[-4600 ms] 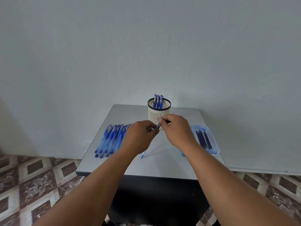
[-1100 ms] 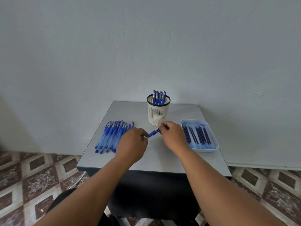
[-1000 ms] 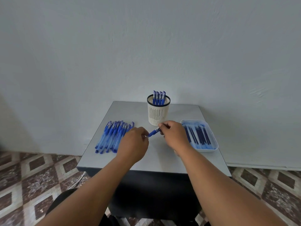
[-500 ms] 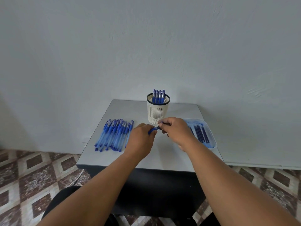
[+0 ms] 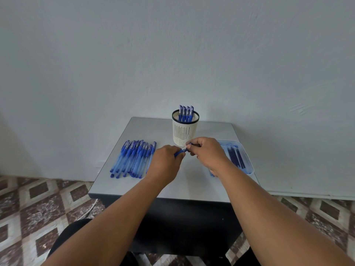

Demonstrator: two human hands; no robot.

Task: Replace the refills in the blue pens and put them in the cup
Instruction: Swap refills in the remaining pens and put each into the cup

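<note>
While both hands met over the grey tabletop (image 5: pixel 192 181), a slim blue plastic pen (image 5: pixel 181 151) sat between them, held at both ends. The left hand (image 5: pixel 166 164) had its fingers (image 5: pixel 179 154) curled round the pen's lower part; the right hand (image 5: pixel 208 152) pinched the upper end w/ fingertips (image 5: pixel 190 148) bent in tight. Only a short stretch of the pen showed between the two grips, tilted up toward the right. Whether the pen was in one piece or two, couldn't tell — too small.

Just beyond the right fingertips stood the white slotted plastic cup w/ a dark rim (image 5: pixel 185 131), upright, approx. touching distance from the knuckles. Four blue capped pens (image 5: pixel 186 113) stood in it, caps up, leaning on the far wall of the cup.

To the left of the left fingers lay a row of translucent blue pens (image 5: pixel 134 159), side by side, caps pointing away from the person; the nearest one lay just beside the left hand's knuckles.

To the right of the right fingers, partly behind the wrist, sat a shallow pale-blue plastic tray (image 5: pixel 247 162) w/ several thin dark-blue refills (image 5: pixel 235 157) lying lengthwise inside.

Beyond the tabletop: plain pale wall (image 5: pixel 172 54). Below: brown-and-cream diamond-pattern floor tiles (image 5: pixel 38 204).
</note>
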